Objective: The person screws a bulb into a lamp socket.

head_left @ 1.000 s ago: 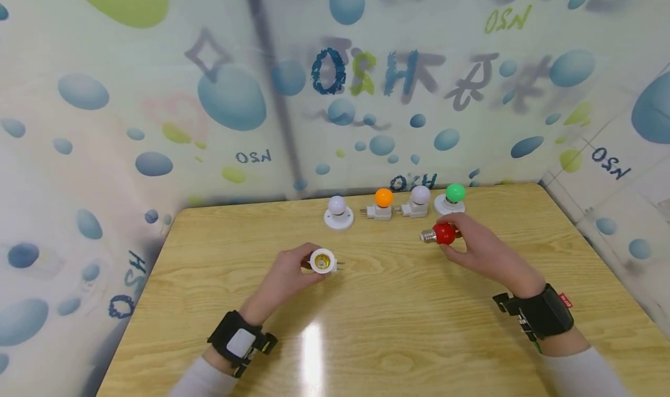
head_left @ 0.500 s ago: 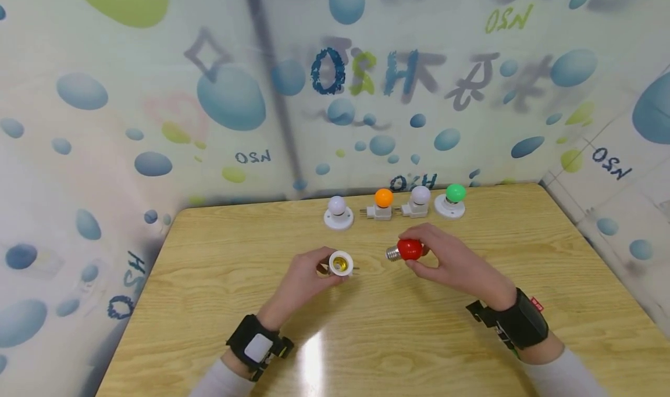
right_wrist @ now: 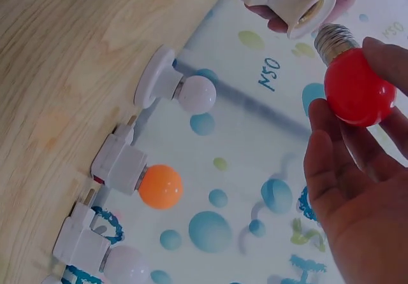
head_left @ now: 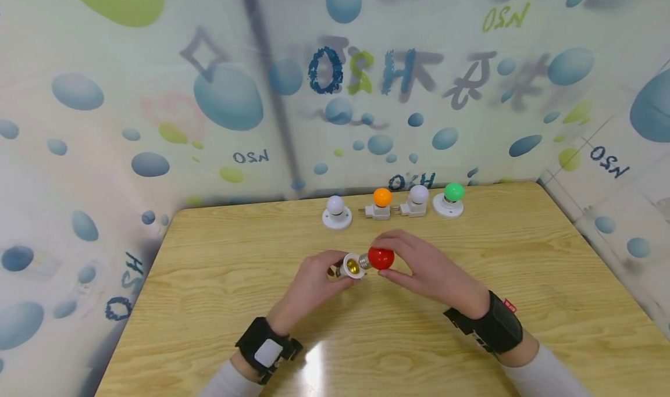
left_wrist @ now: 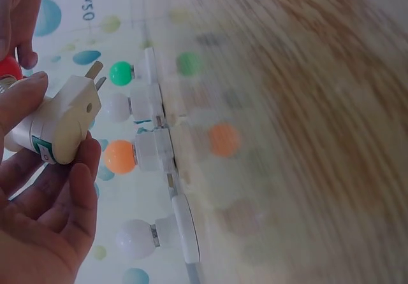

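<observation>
My left hand [head_left: 314, 282] grips a white plug-in lamp socket [left_wrist: 64, 120] by its body, two metal prongs sticking out of one end. The socket's gold-coloured opening faces up and to the right in the head view. In my right hand [head_left: 426, 266] a red light bulb [right_wrist: 360, 88] is held between thumb and fingers. Its silver screw base [right_wrist: 334, 42] points at the socket, right at the rim of the opening. Both hands are above the middle of the wooden table [head_left: 241, 234].
Along the table's back edge stand a white bulb [head_left: 335, 205] on a round base, an orange bulb [head_left: 382, 197] and another white bulb [head_left: 419, 194] in plug-in sockets, and a green bulb [head_left: 453, 192] on a round base. A patterned wall [head_left: 209, 170] rises directly behind.
The right hand has carried the red bulb leftward to the socket. My left hand has moved the socket a little to the right, and the two now meet mid-table.
</observation>
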{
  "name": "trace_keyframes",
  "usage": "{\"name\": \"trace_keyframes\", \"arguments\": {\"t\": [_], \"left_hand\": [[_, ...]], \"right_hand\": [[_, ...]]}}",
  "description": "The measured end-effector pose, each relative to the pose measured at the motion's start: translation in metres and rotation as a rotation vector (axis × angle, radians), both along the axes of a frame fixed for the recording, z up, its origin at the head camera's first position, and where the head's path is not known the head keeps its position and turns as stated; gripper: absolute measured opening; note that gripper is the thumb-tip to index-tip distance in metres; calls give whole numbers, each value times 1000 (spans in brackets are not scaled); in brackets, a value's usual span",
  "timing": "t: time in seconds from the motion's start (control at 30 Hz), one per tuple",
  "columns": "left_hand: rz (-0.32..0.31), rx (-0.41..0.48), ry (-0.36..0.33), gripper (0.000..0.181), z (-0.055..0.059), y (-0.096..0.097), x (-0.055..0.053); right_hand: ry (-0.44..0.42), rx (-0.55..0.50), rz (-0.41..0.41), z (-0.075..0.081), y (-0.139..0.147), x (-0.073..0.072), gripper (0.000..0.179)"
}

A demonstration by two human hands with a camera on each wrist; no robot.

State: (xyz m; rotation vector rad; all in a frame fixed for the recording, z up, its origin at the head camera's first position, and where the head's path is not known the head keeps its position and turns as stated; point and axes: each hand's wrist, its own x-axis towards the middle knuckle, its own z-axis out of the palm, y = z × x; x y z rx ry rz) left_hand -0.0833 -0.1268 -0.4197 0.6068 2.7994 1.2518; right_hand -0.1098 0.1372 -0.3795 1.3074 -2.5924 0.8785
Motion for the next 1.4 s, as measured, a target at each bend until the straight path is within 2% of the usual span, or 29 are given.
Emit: {"name": "trace_keyframes", "arguments": {"t": [0.33, 0.77, 0.93, 1.1, 1.27, 1.4], "left_hand": [[-19, -20, 19, 37, 1, 3, 2], [-40, 13, -4, 37, 1, 3, 2], [-39, 27, 3, 35, 1, 4, 3], [-30, 13, 55, 34, 0, 5, 5], [-30, -2, 71, 36, -1, 8, 7], [-32, 26, 51, 36, -1, 9, 7]], "right_hand": [[124, -5, 118, -6, -10, 1, 54], [144, -2, 161, -7, -13, 1, 58], [98, 4, 129, -4, -13, 0, 53], [41, 1, 57, -3, -15, 2, 54], [86, 29, -22, -3, -18, 4, 52], [108, 41, -44, -3, -19, 5, 57]]}}
